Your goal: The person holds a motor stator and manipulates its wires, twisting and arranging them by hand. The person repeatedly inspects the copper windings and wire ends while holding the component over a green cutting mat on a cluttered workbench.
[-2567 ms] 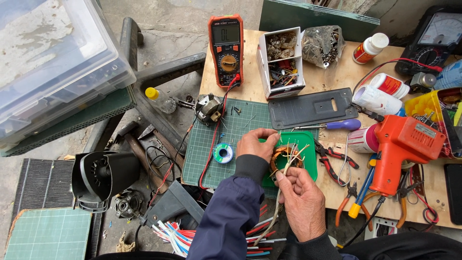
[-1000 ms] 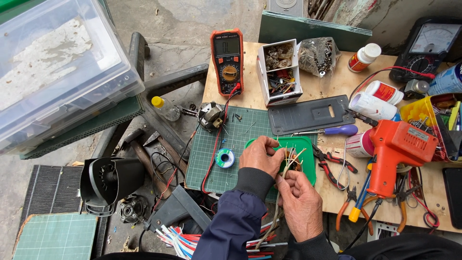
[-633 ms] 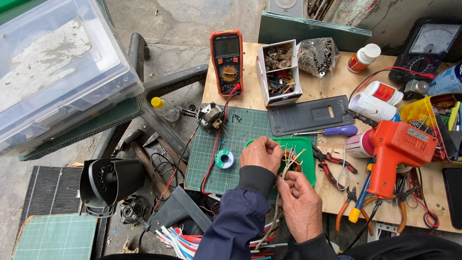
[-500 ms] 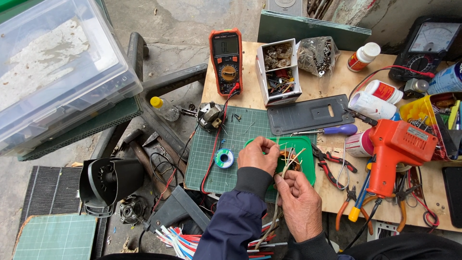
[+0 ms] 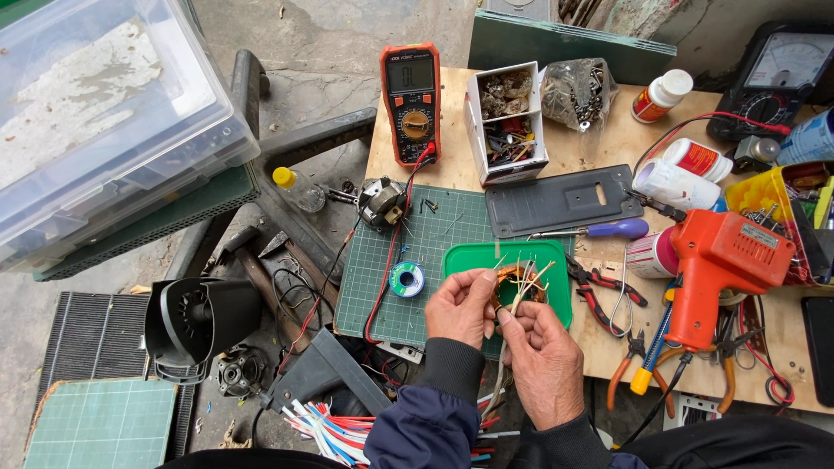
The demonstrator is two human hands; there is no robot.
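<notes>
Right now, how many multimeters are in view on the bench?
2. An orange digital multimeter lies at the bench's far left edge, above the green cutting mat. A black analog multimeter sits at the far right corner, partly cut off.

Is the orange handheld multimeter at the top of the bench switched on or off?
Cannot tell. The orange handheld multimeter lies flat, face up, with leads plugged in; its grey display shows no readable digits at this size, and the dial position is unclear.

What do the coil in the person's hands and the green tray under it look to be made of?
The coil looks like bare copper wire: reddish-brown, shiny windings with pale leads sticking out. The green tray appears to be moulded plastic, smooth and even in colour with rounded corners. Both the left hand and right hand grip the coil.
</notes>
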